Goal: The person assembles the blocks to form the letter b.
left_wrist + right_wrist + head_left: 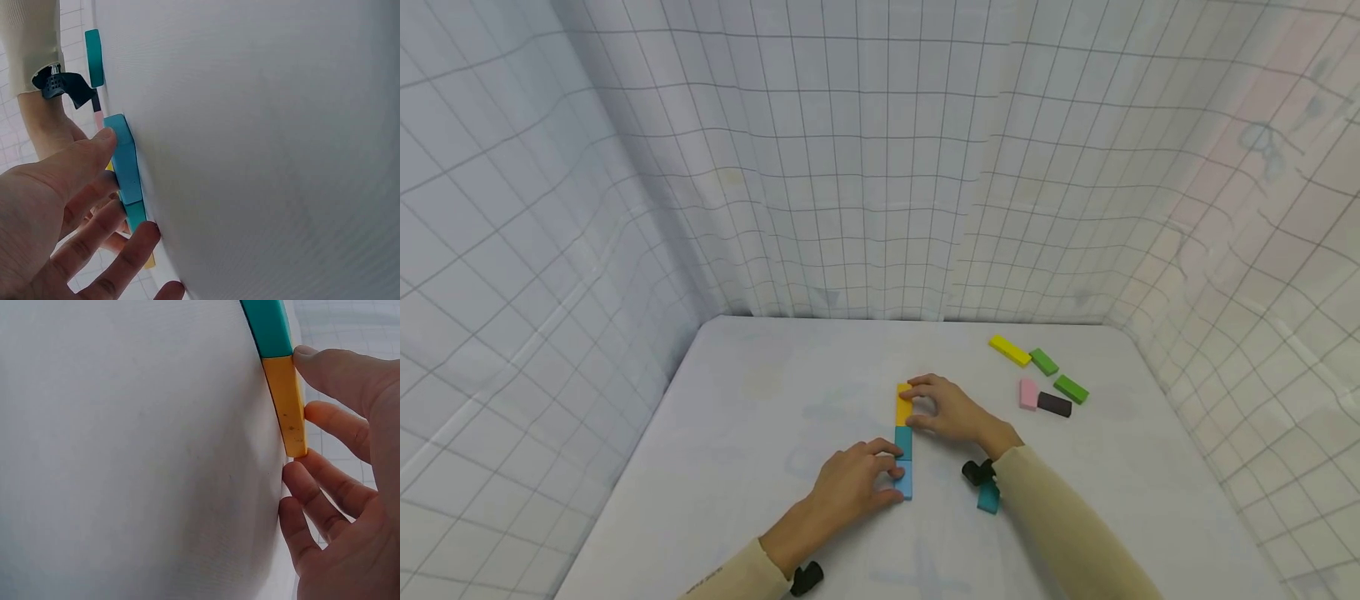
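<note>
Orange block (902, 410), teal block (904, 438) and blue block (907, 484) lie end to end on the white table (730, 483), long axes pointing straight toward the gridded curtain (917, 233); left hand (852, 477) and right hand (955, 410), fingers loosely extended, touch them from either side.

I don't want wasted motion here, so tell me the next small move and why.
Probably move the right hand from the orange block to the loose teal block. The orange block, the row's teal block and the light blue block meet end to end with no visible gap, and that loose one appears nearest the row.
</note>
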A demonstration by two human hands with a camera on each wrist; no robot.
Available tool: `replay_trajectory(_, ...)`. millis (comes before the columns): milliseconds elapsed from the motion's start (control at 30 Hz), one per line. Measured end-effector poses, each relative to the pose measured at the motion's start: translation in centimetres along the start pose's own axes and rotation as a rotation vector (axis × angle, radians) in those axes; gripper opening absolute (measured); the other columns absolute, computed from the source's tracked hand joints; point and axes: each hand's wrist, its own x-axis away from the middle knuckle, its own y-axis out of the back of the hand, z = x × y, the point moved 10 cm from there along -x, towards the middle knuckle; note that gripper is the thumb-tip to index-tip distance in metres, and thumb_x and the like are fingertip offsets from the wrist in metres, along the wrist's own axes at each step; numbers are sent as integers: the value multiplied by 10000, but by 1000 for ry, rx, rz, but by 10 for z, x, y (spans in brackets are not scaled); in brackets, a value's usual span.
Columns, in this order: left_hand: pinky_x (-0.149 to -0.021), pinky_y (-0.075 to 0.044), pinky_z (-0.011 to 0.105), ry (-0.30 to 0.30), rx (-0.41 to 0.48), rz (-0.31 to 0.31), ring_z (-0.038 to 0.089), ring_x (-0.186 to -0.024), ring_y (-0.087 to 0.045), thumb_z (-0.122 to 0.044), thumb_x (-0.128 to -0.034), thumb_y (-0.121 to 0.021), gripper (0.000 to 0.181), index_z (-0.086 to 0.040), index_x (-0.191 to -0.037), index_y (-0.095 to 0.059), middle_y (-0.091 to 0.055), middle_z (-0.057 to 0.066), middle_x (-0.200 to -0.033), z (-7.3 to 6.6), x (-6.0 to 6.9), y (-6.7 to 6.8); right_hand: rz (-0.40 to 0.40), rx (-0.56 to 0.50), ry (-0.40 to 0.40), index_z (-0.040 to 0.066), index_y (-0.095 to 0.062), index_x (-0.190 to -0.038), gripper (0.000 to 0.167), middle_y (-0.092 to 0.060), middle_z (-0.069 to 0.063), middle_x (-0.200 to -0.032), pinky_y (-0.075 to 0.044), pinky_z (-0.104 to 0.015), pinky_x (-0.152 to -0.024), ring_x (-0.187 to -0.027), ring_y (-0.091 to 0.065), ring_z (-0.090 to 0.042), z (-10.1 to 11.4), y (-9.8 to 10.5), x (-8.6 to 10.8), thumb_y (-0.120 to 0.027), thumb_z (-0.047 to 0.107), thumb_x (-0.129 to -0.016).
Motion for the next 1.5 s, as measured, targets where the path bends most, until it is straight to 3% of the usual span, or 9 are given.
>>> replay_trajectory(333,-777,-669,345,3,-4,-9,230,-1140,-820,-369,-907,-1031,246,-232,-1087,-933,-821,-82,-1394,4,-1,-4,15,-2,7,123,-758,-1528,497,-596,-176,-1712,-429,-687,-1350,-1610,-556,-452,3,1,1,-839,368,-1103)
replay_trajectory(400,-851,-696,387,3,-13,-9,222,-1159,-822,-381,-913,-1026,247,-236,-1088,-930,-819,-86,-1398,5,-1,-5,16,3,10,121,-757,-1527,499,-598,-178,-1708,-436,-681,-1347,-1603,-564,-451,3,2,0,-842,366,-1101)
replay_trajectory(600,-894,-707,431,-6,-19,-11,227,-1160,-825,-383,-913,-1023,248,-236,-1085,-922,-817,-80,-1402,4,-1,-7,19,21,16,124,-751,-1532,506,-602,-172,-1705,-456,-663,-1337,-1592,-578,-443,6,3,2,-846,366,-1098)
replay_trajectory(1000,-821,-680,368,-2,-13,-10,232,-1135,-822,-388,-912,-1023,242,-238,-1073,-922,-818,-80,-1402,4,-1,-6,55,9,-21,154,-726,-1572,557,-563,-163,-1764,-461,-639,-1346,-1603,-583,-417,3,6,1,-845,414,-1093)
replay_trajectory(1200,-793,-674,364,-19,1,-27,239,-1094,-818,-360,-904,-1029,236,-233,-1072,-923,-823,-73,-1390,0,0,0,33,16,-30,183,-704,-1608,568,-577,-141,-1750,-544,-596,-1277,-1428,-681,-334,2,15,0,-849,378,-1095)
replay_trajectory(1500,-807,-679,383,1,11,-6,235,-1101,-816,-337,-892,-1043,244,-232,-1078,-926,-824,-74,-1379,0,0,2,-24,4,-35,163,-690,-1625,564,-595,-156,-1715,-545,-631,-1267,-1449,-683,-376,-2,35,2,-834,340,-1109)
